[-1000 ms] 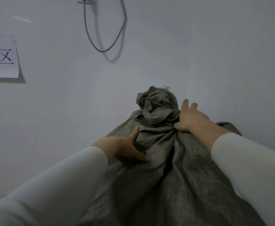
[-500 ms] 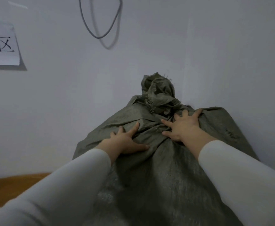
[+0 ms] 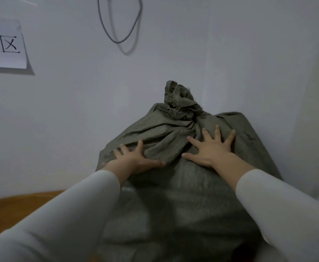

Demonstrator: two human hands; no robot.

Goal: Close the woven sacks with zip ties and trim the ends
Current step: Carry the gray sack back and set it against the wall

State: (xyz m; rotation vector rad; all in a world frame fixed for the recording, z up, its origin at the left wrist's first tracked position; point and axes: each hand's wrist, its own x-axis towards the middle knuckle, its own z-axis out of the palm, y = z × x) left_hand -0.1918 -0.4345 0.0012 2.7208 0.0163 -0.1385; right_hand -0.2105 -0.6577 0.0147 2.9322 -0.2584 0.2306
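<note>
Sack pinned flat under two open palms

Both hands are spread wide on a grey-green woven sack (image 3: 183, 201), nothing gripped in either one. Left hand (image 3: 134, 160) lies palm down on the sack's near-left shoulder, fingers fanned out and the thumb stretched toward the other hand. Right hand (image 3: 211, 148) is also flat and splayed, sitting a bit farther up the sack, with its fingertips reaching almost to the cinched neck.

Just beyond the right hand's fingers, the bunched top of the sack (image 3: 179, 101) sticks up in a crumpled, frayed tuft. Folds of fabric run from that neck down between the two hands. I can't make out a zip tie around the neck, it's too creased and dark there.

Both arms are in pale long sleeves (image 3: 64, 220). Off past the left hand's outer side there's a strip of wooden surface (image 3: 13, 210). Far beyond both hands is a plain wall with a looped grey cable (image 3: 120, 37) hanging above, and a paper sign (image 3: 3, 44) with printed characters up to the left.
</note>
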